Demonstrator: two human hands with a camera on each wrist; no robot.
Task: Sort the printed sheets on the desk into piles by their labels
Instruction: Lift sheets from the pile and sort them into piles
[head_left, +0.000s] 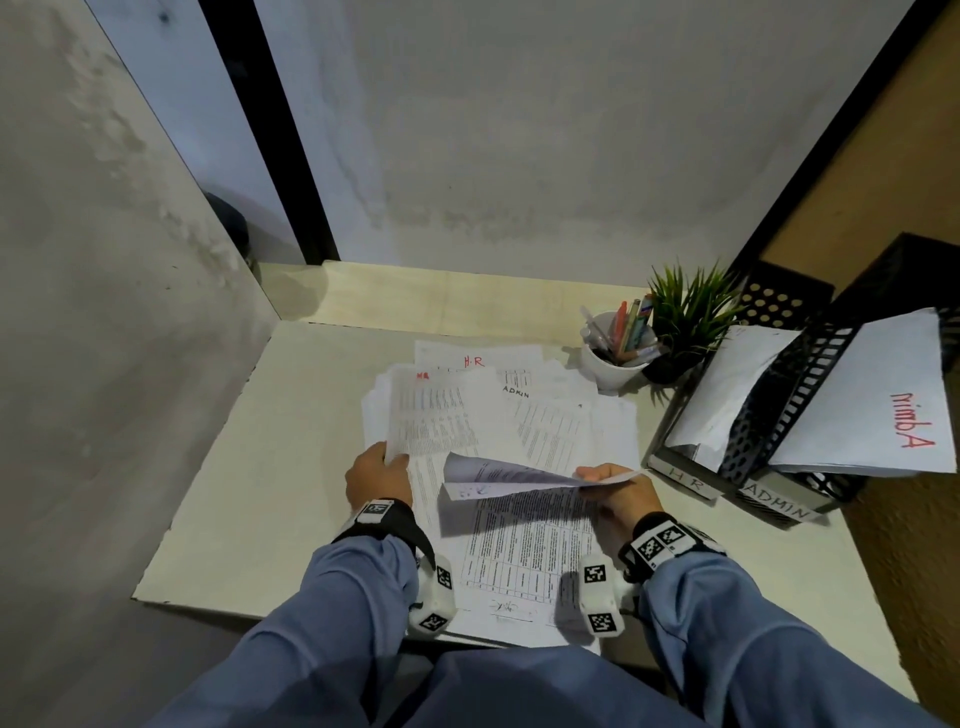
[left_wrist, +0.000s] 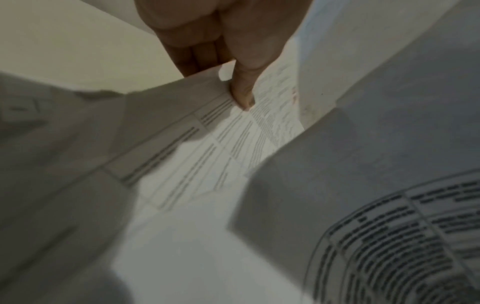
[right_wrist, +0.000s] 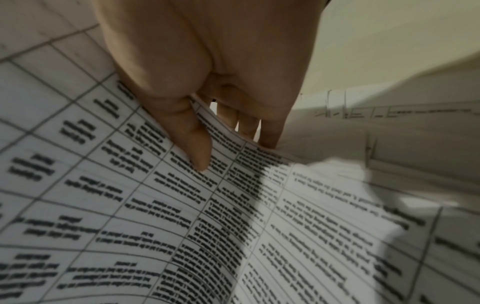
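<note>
A loose heap of printed sheets (head_left: 550, 415) covers the middle of the desk, some marked "H.R" in red or "ADMIN" in black. My left hand (head_left: 382, 467) pinches the left edge of a sheet with a red label (head_left: 434, 410), thumb (left_wrist: 242, 96) on top and fingers beneath. My right hand (head_left: 613, 483) pinches a curled sheet (head_left: 514, 475) lifted above the heap; the right wrist view shows its thumb (right_wrist: 197, 148) on the printed table and its fingers under the paper. That sheet's label is not readable.
Two black mesh trays stand at the right, labelled "H R" (head_left: 685, 480) and "ADMIN" (head_left: 779, 506), each with paper in it. A white cup of pens (head_left: 615, 356) and a small green plant (head_left: 685, 312) sit behind them. Walls enclose the desk (head_left: 249, 493) on the left and back.
</note>
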